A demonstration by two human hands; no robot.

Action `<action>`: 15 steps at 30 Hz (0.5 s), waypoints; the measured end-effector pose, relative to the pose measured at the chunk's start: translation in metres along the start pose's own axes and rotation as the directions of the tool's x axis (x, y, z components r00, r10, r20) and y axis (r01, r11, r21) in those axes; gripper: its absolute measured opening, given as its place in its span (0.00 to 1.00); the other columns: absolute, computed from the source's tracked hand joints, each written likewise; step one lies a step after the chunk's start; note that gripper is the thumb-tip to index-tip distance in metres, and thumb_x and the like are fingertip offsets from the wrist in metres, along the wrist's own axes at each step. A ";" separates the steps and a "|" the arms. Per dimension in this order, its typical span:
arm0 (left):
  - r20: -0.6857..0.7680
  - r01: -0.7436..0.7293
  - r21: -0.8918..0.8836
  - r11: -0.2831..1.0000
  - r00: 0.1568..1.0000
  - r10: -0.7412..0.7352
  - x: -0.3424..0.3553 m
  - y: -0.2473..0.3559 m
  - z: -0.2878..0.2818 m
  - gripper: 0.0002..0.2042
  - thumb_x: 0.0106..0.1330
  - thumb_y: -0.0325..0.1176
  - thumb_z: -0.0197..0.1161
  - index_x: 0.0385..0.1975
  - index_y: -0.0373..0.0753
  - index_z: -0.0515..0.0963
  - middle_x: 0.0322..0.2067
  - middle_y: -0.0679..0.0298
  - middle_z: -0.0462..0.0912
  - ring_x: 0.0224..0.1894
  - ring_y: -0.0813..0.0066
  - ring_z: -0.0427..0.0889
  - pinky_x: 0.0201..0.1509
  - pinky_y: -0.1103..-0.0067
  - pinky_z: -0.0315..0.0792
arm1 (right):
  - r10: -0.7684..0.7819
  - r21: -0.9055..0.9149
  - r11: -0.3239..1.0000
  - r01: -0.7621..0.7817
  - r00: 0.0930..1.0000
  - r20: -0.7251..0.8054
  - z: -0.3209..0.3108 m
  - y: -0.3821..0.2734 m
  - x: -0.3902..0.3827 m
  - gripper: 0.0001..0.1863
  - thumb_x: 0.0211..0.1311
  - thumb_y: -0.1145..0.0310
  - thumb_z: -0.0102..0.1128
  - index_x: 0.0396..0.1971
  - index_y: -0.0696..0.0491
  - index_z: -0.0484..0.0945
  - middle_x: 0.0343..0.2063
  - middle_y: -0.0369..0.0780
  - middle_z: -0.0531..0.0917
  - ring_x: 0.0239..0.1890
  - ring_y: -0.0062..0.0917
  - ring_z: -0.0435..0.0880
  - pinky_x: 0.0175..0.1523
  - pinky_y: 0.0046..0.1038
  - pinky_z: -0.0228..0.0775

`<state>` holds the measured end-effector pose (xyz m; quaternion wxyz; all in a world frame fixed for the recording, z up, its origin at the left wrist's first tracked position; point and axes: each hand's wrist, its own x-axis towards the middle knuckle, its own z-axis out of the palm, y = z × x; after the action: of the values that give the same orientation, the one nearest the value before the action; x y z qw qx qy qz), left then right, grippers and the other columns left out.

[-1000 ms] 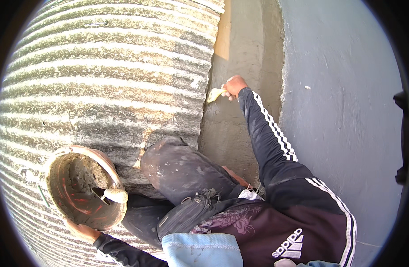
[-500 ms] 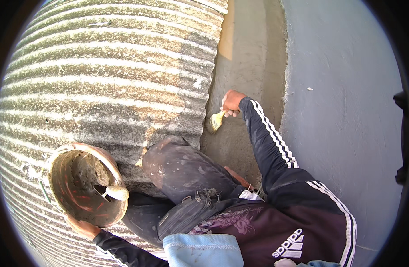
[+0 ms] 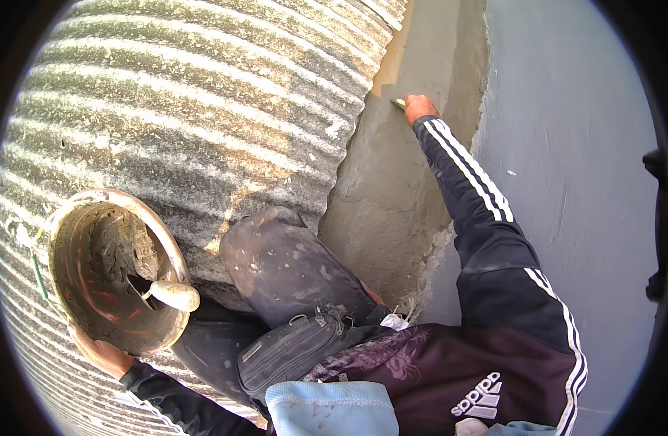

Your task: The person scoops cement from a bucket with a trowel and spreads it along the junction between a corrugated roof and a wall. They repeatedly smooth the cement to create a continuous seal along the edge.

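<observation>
My right hand (image 3: 421,109), at the end of the outstretched right arm, is closed around a paintbrush (image 3: 398,103), of which only a small yellow-green part shows. The brush is at the strip of wet grey mortar (image 3: 392,171) between the corrugated roofing and the smooth grey wall. Low on the left, my left hand (image 3: 105,356) grips the near side of a round bucket (image 3: 175,251), its fingers partly hidden behind it. Grey mortar (image 3: 123,243) clings inside the bucket. A trowel (image 3: 175,296) leans in there, its pale, crusted handle resting over the rim.
Corrugated roofing sheets (image 3: 203,94) fill the left side, their ragged edge bordering the mortar strip. To the right rises a smooth grey wall (image 3: 566,145). My bent knee (image 3: 276,254) is between bucket and strip, with a dark waist bag (image 3: 290,356) at my lap.
My right hand has moved forward along the mortar strip, away from my body, with the brush. The bucket and left hand appear slightly further left and higher in the picture.
</observation>
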<state>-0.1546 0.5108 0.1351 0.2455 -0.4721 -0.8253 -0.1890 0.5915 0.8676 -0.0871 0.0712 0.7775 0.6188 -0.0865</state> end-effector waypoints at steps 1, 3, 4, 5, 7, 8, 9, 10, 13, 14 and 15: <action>0.001 0.015 -0.055 0.998 1.000 -0.015 0.002 0.000 0.000 0.23 0.75 0.25 0.40 0.66 0.30 0.72 0.66 0.44 0.73 0.69 0.50 0.72 0.73 0.66 0.64 | -0.079 -0.028 0.996 0.081 0.994 0.073 0.002 -0.004 -0.012 0.15 0.70 0.69 0.54 0.51 0.48 0.85 0.47 0.46 0.88 0.53 0.42 0.86 0.58 0.41 0.79; 0.014 0.027 -0.049 0.998 1.000 -0.026 -0.001 0.001 -0.002 0.23 0.75 0.24 0.39 0.66 0.30 0.72 0.66 0.44 0.74 0.68 0.51 0.72 0.72 0.66 0.65 | -0.218 -0.117 0.958 0.260 0.933 0.287 0.006 -0.018 -0.034 0.14 0.64 0.73 0.60 0.48 0.50 0.85 0.48 0.47 0.87 0.53 0.43 0.86 0.57 0.39 0.80; 0.007 0.015 -0.063 0.998 1.000 -0.015 -0.002 0.002 -0.002 0.23 0.75 0.24 0.39 0.66 0.30 0.72 0.66 0.45 0.74 0.68 0.51 0.72 0.72 0.66 0.65 | -0.263 -0.062 0.952 0.301 0.902 0.343 0.006 -0.021 -0.046 0.13 0.61 0.73 0.62 0.45 0.51 0.87 0.45 0.48 0.87 0.52 0.45 0.86 0.55 0.40 0.80; 0.000 0.014 -0.054 0.998 1.000 -0.014 -0.001 0.003 -0.003 0.23 0.74 0.23 0.39 0.66 0.30 0.72 0.66 0.45 0.73 0.68 0.51 0.72 0.72 0.66 0.66 | -0.410 -0.012 0.902 0.431 0.866 0.286 0.007 -0.025 -0.059 0.09 0.61 0.74 0.62 0.40 0.53 0.87 0.32 0.48 0.88 0.39 0.42 0.90 0.43 0.42 0.82; -0.007 -0.002 -0.038 0.999 1.000 0.002 -0.002 0.005 -0.003 0.22 0.75 0.24 0.41 0.66 0.31 0.72 0.66 0.45 0.74 0.68 0.51 0.73 0.72 0.66 0.65 | -0.334 0.210 0.943 0.260 0.729 0.597 0.004 -0.035 -0.071 0.08 0.62 0.74 0.64 0.39 0.54 0.87 0.28 0.44 0.88 0.32 0.35 0.89 0.38 0.39 0.81; -0.020 0.009 -0.024 1.000 1.000 -0.010 -0.003 0.007 -0.003 0.22 0.76 0.24 0.41 0.66 0.31 0.72 0.66 0.45 0.74 0.68 0.51 0.73 0.73 0.66 0.64 | -0.334 0.302 0.940 0.157 0.603 0.725 0.004 -0.039 -0.074 0.07 0.62 0.74 0.65 0.39 0.55 0.87 0.26 0.43 0.87 0.29 0.32 0.89 0.35 0.37 0.81; -0.015 -0.020 -0.011 1.000 1.000 0.020 -0.005 0.008 -0.005 0.22 0.76 0.23 0.40 0.66 0.31 0.72 0.66 0.46 0.74 0.68 0.51 0.73 0.73 0.66 0.64 | -0.300 0.289 0.950 0.120 0.608 0.735 0.005 -0.041 -0.074 0.07 0.62 0.74 0.65 0.39 0.54 0.87 0.25 0.41 0.86 0.28 0.29 0.87 0.33 0.35 0.80; 0.002 0.015 -0.014 1.000 1.000 -0.015 -0.004 0.008 -0.005 0.22 0.76 0.23 0.40 0.66 0.31 0.72 0.66 0.46 0.74 0.68 0.51 0.73 0.73 0.66 0.64 | -0.298 0.300 0.948 0.104 0.613 0.732 0.005 -0.041 -0.070 0.07 0.63 0.75 0.66 0.39 0.54 0.87 0.25 0.39 0.86 0.26 0.26 0.86 0.31 0.33 0.79; -0.019 -0.022 0.030 0.999 1.000 0.022 -0.006 0.007 -0.006 0.22 0.76 0.23 0.40 0.67 0.30 0.72 0.66 0.46 0.74 0.69 0.52 0.72 0.74 0.65 0.64 | -0.303 0.365 0.929 0.062 0.695 0.653 0.009 -0.031 -0.036 0.04 0.62 0.76 0.63 0.33 0.54 0.86 0.23 0.37 0.85 0.24 0.24 0.84 0.29 0.30 0.78; 0.014 -0.004 0.027 1.000 1.000 0.004 -0.006 0.005 -0.006 0.22 0.76 0.23 0.40 0.67 0.30 0.72 0.66 0.47 0.75 0.69 0.52 0.72 0.74 0.65 0.63 | -0.278 0.372 0.928 0.038 0.735 0.618 0.009 -0.022 -0.018 0.05 0.61 0.76 0.62 0.31 0.54 0.86 0.22 0.37 0.85 0.24 0.24 0.83 0.29 0.29 0.77; 0.018 -0.007 0.028 1.000 1.000 0.006 -0.006 0.004 -0.006 0.22 0.76 0.23 0.41 0.67 0.30 0.71 0.66 0.46 0.74 0.69 0.52 0.72 0.74 0.65 0.64 | -0.274 0.404 0.915 0.029 0.778 0.565 0.009 -0.012 0.001 0.04 0.61 0.75 0.63 0.31 0.54 0.86 0.22 0.38 0.84 0.23 0.25 0.83 0.28 0.31 0.77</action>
<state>-0.1475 0.5054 0.1371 0.2456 -0.4729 -0.8284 -0.1724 0.5795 0.8689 -0.0956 0.1110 0.6528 0.5959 -0.4543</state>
